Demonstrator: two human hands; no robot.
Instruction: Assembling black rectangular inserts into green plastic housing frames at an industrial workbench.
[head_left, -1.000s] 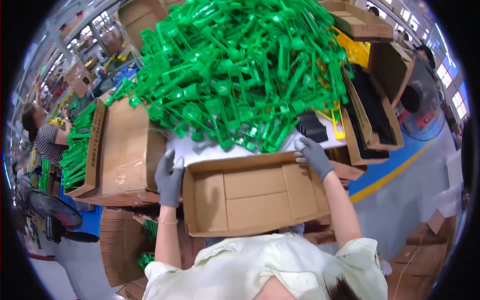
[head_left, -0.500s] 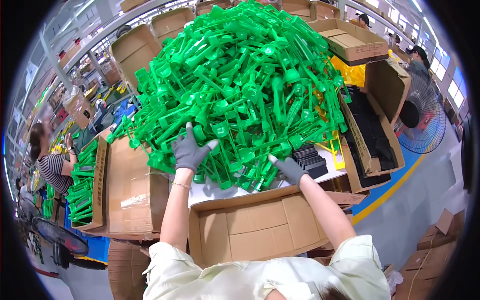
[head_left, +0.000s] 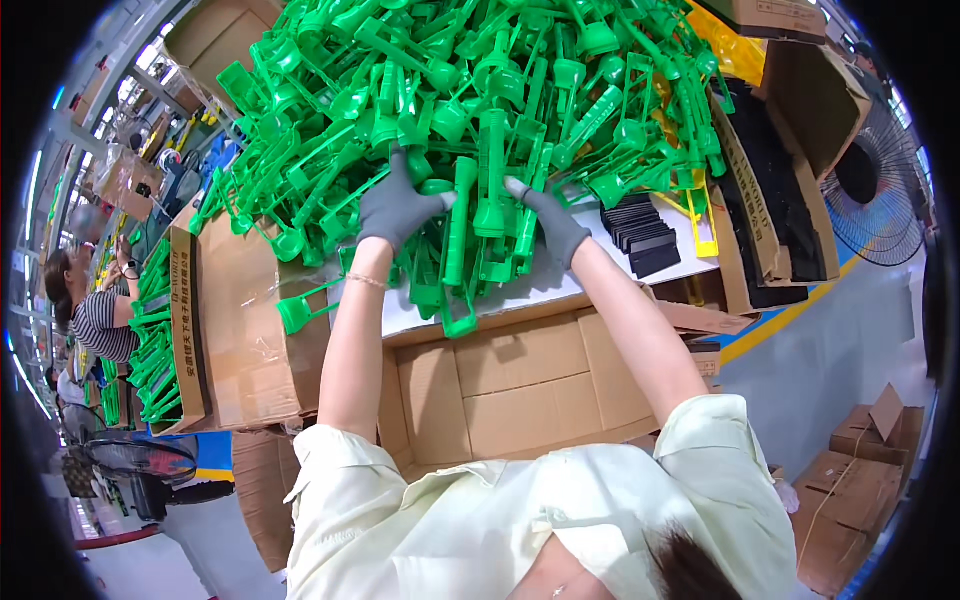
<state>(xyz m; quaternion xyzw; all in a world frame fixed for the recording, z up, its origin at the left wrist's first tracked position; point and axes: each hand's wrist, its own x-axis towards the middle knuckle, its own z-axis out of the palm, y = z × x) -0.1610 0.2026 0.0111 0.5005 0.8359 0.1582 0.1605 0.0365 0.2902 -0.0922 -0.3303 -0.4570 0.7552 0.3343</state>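
A large heap of green plastic parts [head_left: 350, 105] lies in front of me, long slotted bodies with flared round ends. My left hand [head_left: 392, 208], in a grey glove, reaches into the heap's near edge with thumb and fingers spread; the fingertips are partly hidden among the parts. To its right, my right hand [head_left: 556, 226], in a matching glove, touches the heap with its thumb stretched out; its other fingers are mostly covered. Several parts stand between the two hands, among them an upright green part [head_left: 491, 170]. Neither hand visibly grips one.
An open cardboard box [head_left: 525, 385] sits below the white tabletop [head_left: 590, 275]. Black flat pieces [head_left: 640, 237] are stacked right of my hand, beside a yellow frame [head_left: 706, 225]. Boxes and a fan [head_left: 880, 195] stand right. At left, a person [head_left: 95, 310] works near a box of green parts.
The view has tipped downward, so the heap sits higher in it. Both hands have pushed into the heap's near edge, and several parts have shifted between them.
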